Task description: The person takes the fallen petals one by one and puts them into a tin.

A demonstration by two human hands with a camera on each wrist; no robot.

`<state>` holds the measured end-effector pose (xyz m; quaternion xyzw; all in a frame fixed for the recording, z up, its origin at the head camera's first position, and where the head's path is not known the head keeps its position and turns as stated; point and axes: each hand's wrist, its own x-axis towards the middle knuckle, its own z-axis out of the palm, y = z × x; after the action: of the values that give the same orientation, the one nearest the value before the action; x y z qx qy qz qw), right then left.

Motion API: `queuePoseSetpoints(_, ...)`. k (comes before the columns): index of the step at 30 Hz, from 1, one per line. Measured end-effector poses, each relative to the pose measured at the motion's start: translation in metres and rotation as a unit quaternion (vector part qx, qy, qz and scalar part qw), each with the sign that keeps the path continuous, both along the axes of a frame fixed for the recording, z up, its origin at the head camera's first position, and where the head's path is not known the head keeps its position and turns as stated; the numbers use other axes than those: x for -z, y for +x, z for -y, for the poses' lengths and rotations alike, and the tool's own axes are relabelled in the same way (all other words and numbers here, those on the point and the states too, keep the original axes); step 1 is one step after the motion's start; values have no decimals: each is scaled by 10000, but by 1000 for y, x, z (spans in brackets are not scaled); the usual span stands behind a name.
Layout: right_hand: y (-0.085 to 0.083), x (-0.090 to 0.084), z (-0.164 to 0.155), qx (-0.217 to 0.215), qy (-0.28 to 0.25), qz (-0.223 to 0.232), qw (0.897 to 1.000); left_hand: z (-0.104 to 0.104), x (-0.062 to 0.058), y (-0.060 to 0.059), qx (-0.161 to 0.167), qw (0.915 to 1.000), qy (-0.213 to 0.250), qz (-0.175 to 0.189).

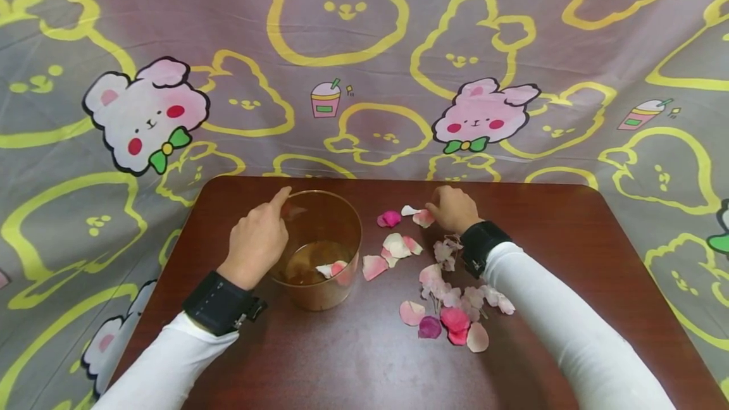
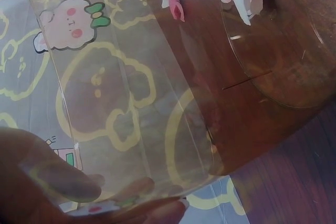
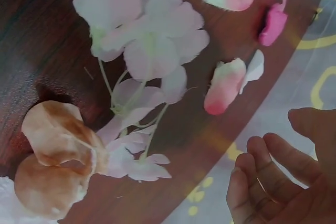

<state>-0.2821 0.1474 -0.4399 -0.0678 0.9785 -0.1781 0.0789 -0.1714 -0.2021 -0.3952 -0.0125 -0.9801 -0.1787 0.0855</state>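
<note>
Now clear cup gripped at left rim by left hand; right hand, fingers loosely curled, poised over petal far right.

Clear round container stands upright on the table, my left hand gripping its rim on the left side, a couple of pink-white petals lying on its bottom. Loose pink and white petals lie scattered just to its right; my right hand rests at the far ones, touching a pale pink petal.

Petals lie on the table, right of the jar
</note>
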Motion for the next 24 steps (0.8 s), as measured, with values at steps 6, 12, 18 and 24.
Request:
queuePoseSetpoints(6,-2,11,-1,-75,187,57,9998,0,0,0,-5,10000,15,35)
queuePoseSetpoints(12,-1,24,2,-68,299,143,9994,0,-1,0,7,10000,1,23)
queuePoseSetpoints(18,1,31,9,-113,299,114,9994,0,-1,-1,18,10000,-39,-61)
queuePoseSetpoints(24,2,38,11,-161,304,20,9994,1,0,0,15,10000,-62,-59)
